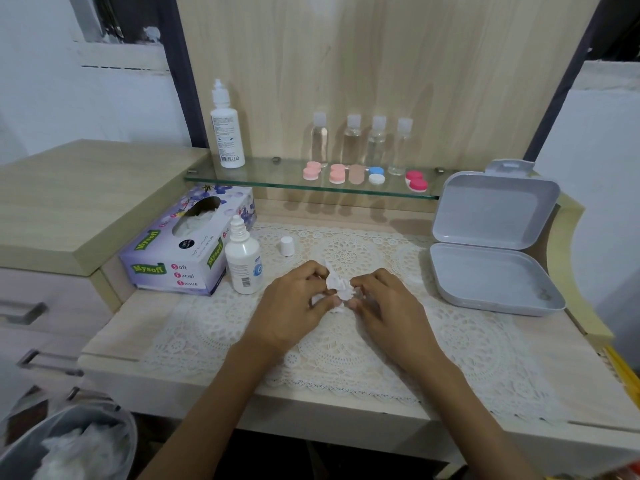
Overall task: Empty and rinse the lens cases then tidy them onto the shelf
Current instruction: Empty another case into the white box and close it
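Several lens cases stand in a row on the glass shelf (263,180): a pink one (311,170), a second pink one (337,173), a tan one (356,174), a blue and white one (376,175) and a red one (416,181). Over the lace mat (346,334), my left hand (298,299) and my right hand (384,299) both pinch a crumpled white tissue (337,284) between them. Whether anything is wrapped inside the tissue is hidden.
A small open solution bottle (243,259) stands by a tissue box (187,244), its white cap (287,245) loose on the mat. A grey plastic box (491,244) lies open at the right. A tall bottle (225,128) and several clear bottles (363,142) stand on the shelf. A bin (69,445) sits at lower left.
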`<state>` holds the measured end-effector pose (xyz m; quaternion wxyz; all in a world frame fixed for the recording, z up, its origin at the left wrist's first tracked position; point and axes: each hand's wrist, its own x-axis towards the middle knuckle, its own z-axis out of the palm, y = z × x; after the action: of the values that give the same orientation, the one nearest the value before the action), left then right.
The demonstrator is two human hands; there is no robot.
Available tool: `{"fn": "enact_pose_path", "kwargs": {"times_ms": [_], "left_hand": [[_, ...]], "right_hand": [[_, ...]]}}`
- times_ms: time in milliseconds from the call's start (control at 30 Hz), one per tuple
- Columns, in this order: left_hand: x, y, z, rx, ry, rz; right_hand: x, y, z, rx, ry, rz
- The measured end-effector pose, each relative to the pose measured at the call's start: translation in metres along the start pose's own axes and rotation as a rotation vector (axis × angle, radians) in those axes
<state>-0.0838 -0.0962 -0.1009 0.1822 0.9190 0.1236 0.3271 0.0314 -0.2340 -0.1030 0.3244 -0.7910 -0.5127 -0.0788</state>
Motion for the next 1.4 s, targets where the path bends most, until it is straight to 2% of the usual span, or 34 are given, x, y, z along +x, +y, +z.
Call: {"fn": "enact_pose_path", "kwargs": {"times_ms": [533,867,1033,1400], "left_hand": [[0.002,0.0,0.001,-0.076,-0.01,-0.057],[0.003,-0.001,-0.003,-0.361,-0.018,-0.234],[0.004,-0.002,-0.006,-0.466,0.072,-0.314],[-0.001,0.01,-0.017,-0.397,0.297,-0.22]], "right_hand": [[0.0,-0.002,0.002,-0.014,0.018,-0.01],[-0.001,-0.004,0.002,-0.002,0.017,-0.01],[-0.002,-0.005,0.0,0.011,-0.003,-0.013],[-0.002,-0.002,0.0,0.069,-0.028,0.01]]}}
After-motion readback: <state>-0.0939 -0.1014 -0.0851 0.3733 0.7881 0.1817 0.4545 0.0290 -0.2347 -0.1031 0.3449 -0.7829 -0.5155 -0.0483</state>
